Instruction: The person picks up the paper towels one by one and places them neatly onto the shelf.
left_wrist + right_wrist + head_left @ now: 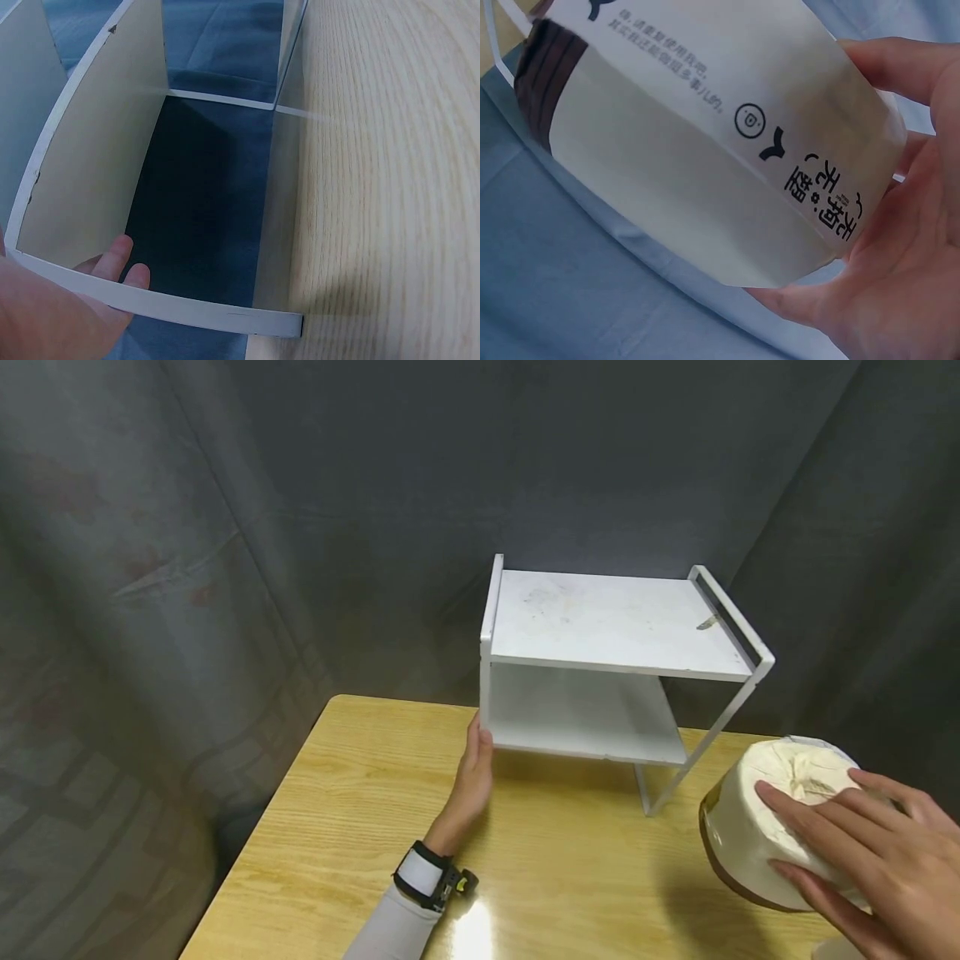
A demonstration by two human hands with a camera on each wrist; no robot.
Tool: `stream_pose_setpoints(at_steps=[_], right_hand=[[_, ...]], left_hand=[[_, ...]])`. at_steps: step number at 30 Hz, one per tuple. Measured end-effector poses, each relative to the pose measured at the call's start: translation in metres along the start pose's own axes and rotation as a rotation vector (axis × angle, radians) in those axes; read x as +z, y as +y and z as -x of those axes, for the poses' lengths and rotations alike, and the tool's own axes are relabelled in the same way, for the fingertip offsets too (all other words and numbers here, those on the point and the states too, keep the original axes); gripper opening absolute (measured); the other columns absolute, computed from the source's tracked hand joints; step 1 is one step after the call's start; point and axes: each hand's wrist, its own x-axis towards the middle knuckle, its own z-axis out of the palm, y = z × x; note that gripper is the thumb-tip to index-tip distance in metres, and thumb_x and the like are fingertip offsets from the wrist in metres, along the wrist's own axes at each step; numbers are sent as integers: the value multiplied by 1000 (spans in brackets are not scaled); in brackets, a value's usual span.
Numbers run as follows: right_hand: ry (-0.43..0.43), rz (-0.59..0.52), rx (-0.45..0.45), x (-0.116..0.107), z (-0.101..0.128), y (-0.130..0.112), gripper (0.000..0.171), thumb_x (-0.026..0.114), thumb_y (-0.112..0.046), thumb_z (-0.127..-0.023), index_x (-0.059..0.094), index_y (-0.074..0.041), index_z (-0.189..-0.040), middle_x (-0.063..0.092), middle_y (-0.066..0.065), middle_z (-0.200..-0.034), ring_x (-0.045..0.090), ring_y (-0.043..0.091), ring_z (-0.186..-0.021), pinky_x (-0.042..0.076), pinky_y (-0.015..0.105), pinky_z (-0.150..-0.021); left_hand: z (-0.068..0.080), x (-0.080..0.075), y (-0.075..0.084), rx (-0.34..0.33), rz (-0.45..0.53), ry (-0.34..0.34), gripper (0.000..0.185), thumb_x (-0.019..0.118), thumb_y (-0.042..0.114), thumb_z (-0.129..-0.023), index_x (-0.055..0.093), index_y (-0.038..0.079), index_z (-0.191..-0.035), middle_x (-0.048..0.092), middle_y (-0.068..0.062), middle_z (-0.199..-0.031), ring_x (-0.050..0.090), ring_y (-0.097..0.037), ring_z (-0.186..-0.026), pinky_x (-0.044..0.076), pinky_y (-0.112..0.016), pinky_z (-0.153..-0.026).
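My left hand [471, 781] grips the left front upright of a white two-tier shelf [615, 618], just at its lower board [585, 714]. In the left wrist view, fingertips [116, 259] curl over the inner side of the white frame bar [180, 306]. At the right, my right hand [892, 860] holds a cream paper-wrapped toilet roll [757, 827] with a brown band round its lower edge and a pleated top. The roll is tilted above the table. Black print [817, 195] shows on its wrapper in the right wrist view, thumb and fingers on opposite sides.
The shelf stands towards the back of a light wooden table [360, 777]. Dark grey cloth [375, 510] hangs behind and at both sides. Part of a pale object [836, 950] shows at the bottom edge, below the right hand.
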Motion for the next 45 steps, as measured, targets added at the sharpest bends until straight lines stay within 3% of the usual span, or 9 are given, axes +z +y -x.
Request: stream_pose_setpoints(at_steps=[5, 13, 18, 27, 33, 40, 45], right_hand=[[18, -28, -27, -6, -9, 0, 75, 35, -67, -108, 71, -9, -137, 74, 4, -78, 63, 31, -76, 12, 27, -128], [97, -101, -119, -7, -21, 6, 66, 43, -59, -108, 73, -6, -134, 73, 3, -80, 55, 12, -89, 20, 25, -126], [116, -119, -127, -9, -28, 8, 64, 45, -57, -108, 74, -6, -133, 71, -1, -80, 52, 5, -91, 22, 25, -126], [84, -109, -106, -17, -41, 14, 67, 43, -60, -109, 72, -6, -136, 70, -3, -81, 50, 2, -88, 21, 22, -124], [51, -77, -100, -20, -50, 19, 70, 41, -66, -107, 71, -11, -139, 74, -1, -82, 61, 18, -81, 20, 20, -124], [77, -112, -151, -21, -62, 24, 67, 45, -63, -107, 73, -10, -137, 73, -1, -83, 57, 1, -95, 25, 19, -123], [48, -93, -155, -27, -72, 26, 68, 43, -64, -107, 71, -12, -139, 74, -2, -84, 60, 4, -92, 23, 17, -122]], left_hand=[[0, -1, -1, -7, 6, 2, 57, 20, 39, -119, 10, 22, -171, 20, -12, -175, 21, -33, -161, 19, -59, -129], [0, -2, -3, -13, 10, 7, 57, 20, 42, -118, 9, 23, -171, 20, -10, -176, 20, -30, -161, 19, -57, -129], [0, -3, -3, -12, 5, 7, 58, 20, 42, -118, 10, 23, -171, 20, -10, -176, 21, -31, -161, 20, -58, -129], [1, -5, -4, -28, 8, 6, 59, 21, 46, -117, 8, 25, -172, 18, -7, -176, 18, -28, -162, 17, -58, -130], [0, -5, -5, -39, 11, 4, 60, 20, 50, -117, 8, 27, -172, 17, -6, -177, 18, -28, -162, 17, -57, -130], [-1, -4, -7, -15, 3, 10, 58, 21, 40, -119, 10, 19, -171, 20, -13, -175, 22, -33, -160, 22, -56, -129], [-1, -4, -7, -16, 2, 10, 58, 22, 42, -118, 10, 20, -171, 20, -12, -176, 21, -32, -161, 21, -56, -129]])
